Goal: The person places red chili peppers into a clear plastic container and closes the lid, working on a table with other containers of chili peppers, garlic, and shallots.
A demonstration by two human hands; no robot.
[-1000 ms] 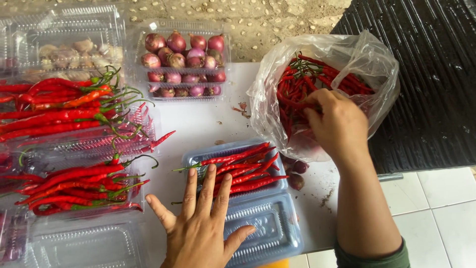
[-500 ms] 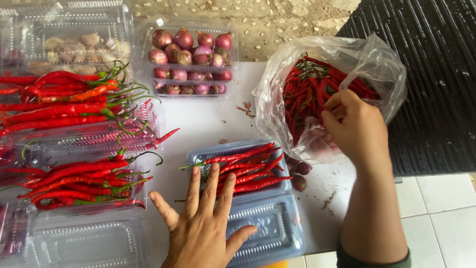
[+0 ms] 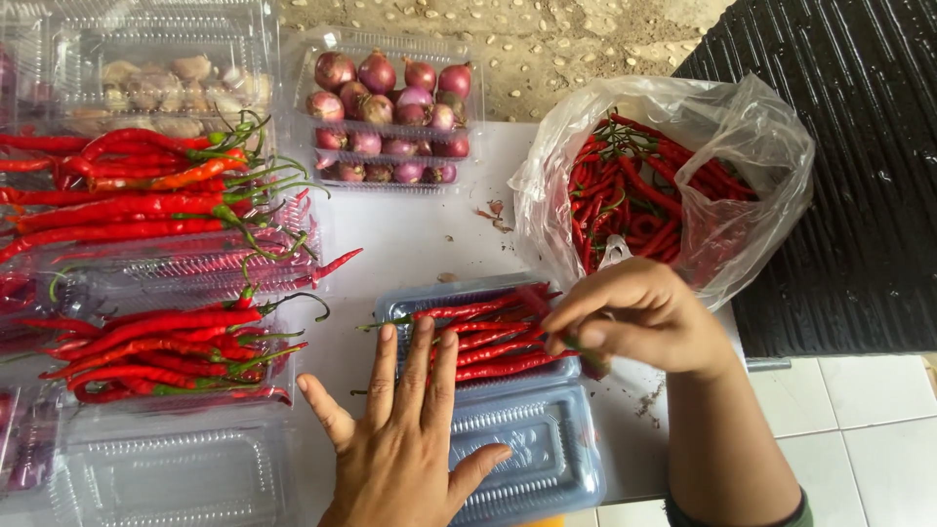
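A clear plastic clamshell box (image 3: 527, 459) lies open near the table's front edge, its far half filled with long red chillies (image 3: 488, 344). My left hand (image 3: 405, 439) rests flat with spread fingers on the box's near half and its hinge. My right hand (image 3: 644, 317) hovers over the right end of the box, fingers pinched on a red chilli with a green stem. Just behind it stands a clear plastic bag (image 3: 673, 185) full of red chillies.
Stacked clamshell boxes of long red chillies (image 3: 146, 210) fill the left side. A box of red shallots (image 3: 386, 117) and a box of garlic (image 3: 166, 83) stand at the back. An empty clear box (image 3: 166, 478) lies front left. A black ribbed mat (image 3: 859, 146) lies right of the white table (image 3: 420, 234).
My right hand has come out of the chilli bag and moved down to the open box with a chilli in its fingers. My left hand stays flat on the box.
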